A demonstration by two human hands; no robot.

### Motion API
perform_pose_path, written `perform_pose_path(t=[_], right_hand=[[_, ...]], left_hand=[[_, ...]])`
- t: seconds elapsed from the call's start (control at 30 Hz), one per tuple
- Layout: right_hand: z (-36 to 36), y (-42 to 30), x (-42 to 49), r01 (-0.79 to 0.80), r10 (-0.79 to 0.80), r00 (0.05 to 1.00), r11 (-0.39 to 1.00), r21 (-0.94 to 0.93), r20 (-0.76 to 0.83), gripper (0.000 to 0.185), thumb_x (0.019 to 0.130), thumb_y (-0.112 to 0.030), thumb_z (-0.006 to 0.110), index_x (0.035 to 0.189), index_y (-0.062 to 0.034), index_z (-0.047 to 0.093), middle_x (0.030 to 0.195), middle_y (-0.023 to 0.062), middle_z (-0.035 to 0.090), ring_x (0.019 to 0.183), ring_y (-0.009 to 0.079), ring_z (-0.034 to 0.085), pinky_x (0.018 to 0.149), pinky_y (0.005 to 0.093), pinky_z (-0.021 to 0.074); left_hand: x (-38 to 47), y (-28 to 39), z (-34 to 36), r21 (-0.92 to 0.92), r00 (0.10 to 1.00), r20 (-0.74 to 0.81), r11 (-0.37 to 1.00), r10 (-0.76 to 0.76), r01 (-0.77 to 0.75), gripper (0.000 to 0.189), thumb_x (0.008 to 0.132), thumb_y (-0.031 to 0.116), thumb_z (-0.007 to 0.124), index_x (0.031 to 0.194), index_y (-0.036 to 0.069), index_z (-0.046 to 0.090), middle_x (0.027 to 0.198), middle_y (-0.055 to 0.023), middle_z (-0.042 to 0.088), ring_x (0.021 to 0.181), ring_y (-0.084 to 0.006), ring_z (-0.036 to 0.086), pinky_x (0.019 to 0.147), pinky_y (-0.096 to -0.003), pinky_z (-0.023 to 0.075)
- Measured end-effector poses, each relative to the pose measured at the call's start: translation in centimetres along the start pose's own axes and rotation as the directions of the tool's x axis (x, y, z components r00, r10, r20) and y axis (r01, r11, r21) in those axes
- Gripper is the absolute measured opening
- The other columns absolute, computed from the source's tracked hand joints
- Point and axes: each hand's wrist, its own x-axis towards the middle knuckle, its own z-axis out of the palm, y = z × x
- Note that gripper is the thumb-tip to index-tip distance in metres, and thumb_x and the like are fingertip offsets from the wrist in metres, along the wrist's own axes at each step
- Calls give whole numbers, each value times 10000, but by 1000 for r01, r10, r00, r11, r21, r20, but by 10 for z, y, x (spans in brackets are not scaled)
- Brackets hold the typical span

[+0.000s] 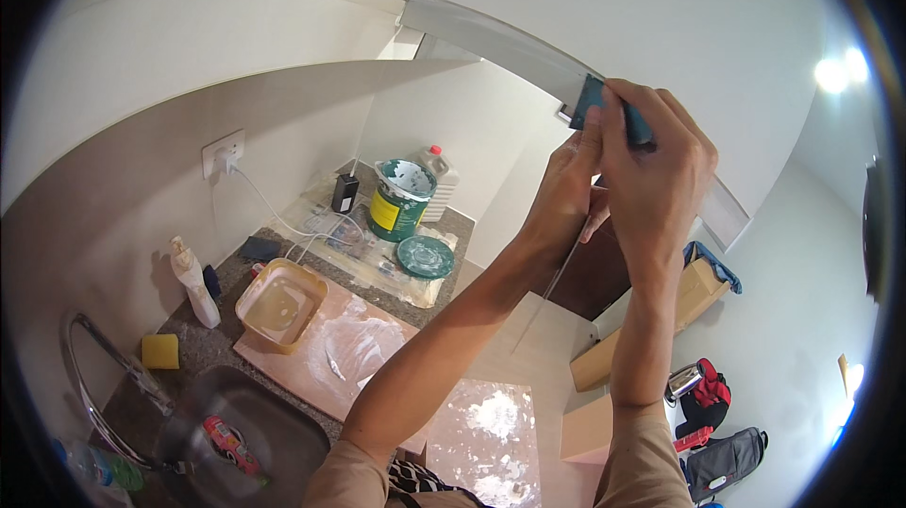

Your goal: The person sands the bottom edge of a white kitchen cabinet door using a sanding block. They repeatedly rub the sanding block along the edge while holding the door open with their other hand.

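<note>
Both my hands are raised at the pale lower edge (495, 34) of a white overhead cabinet (601, 6). My right hand (665, 140) pinches a flat dark-teal pad (589, 99) against that edge. Whether it is sandpaper or a plastic spreader I cannot tell. My left hand (566, 189) is just below, its thumb overlapping the pad and its other fingers curled. A thin straight rod or edge (541, 303) runs down from beneath these fingers; whether they grip it is unclear.
Below are a green paint bucket (396, 207), its lid (425, 257), a plastic jug (442, 175), a tub of cloudy liquid (282, 306) and white-smeared boards (375, 338). A sink (283, 430) with a faucet (92, 395) lies left. Cardboard boxes (591, 430) stand right.
</note>
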Motion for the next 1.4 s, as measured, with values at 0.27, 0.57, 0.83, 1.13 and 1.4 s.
perform_pose_path(t=[0.27, 0.57, 0.83, 1.13, 1.4], right_hand=[[-5, 1, -8, -16, 19, 999, 999, 47, -47, 78, 883, -18, 712, 953, -1, 742, 806, 122, 692, 617, 240, 665, 588, 320, 523], [7, -7, 2, 6, -7, 1000, 999, 37, 13, 109, 867, -27, 718, 966, 14, 733, 804, 144, 678, 609, 285, 642, 603, 371, 511], [16, -7, -3, -8, 8, 999, 1000, -26, 33, 115, 866, -24, 716, 968, 22, 739, 828, 144, 694, 651, 281, 656, 651, 361, 525], [24, -8, 3, -5, 5, 999, 1000, -3, 35, 111, 855, -10, 713, 958, 24, 737, 814, 156, 689, 637, 299, 649, 638, 367, 518], [38, -13, 11, 9, -11, 996, 1000, 20, 90, 123, 889, -68, 711, 983, -12, 766, 858, 128, 734, 702, 267, 694, 712, 347, 545]], left_hand=[[-3, 4, 0, -62, 999, 26, 998, 23, -21, 760, 1057, 678, 306, 1227, -18, 558, 945, -148, 706, 349, -54, 412, 292, -199, 314], [-1, -3, -1, -78, 1000, -30, 997, 11, -13, 753, 1067, 675, 232, 1104, 12, 589, 700, -38, 621, 354, -51, 426, 292, -192, 334], [-2, 1, 3, -211, 998, 18, 976, 54, -49, 739, 1076, 658, 171, 1117, 54, 596, 604, 33, 528, 384, -48, 480, 284, -192, 355], [0, -6, -1, -154, 994, 27, 983, 107, -102, 726, 1074, 666, 161, 1141, 68, 567, 605, 43, 501, 375, -37, 429, 292, -201, 314], [1, -10, -5, -316, 984, -7, 933, 177, -170, 716, 1072, 670, 161, 1325, 90, 496, 706, 5, 563, 438, -46, 505, 330, -198, 388]])
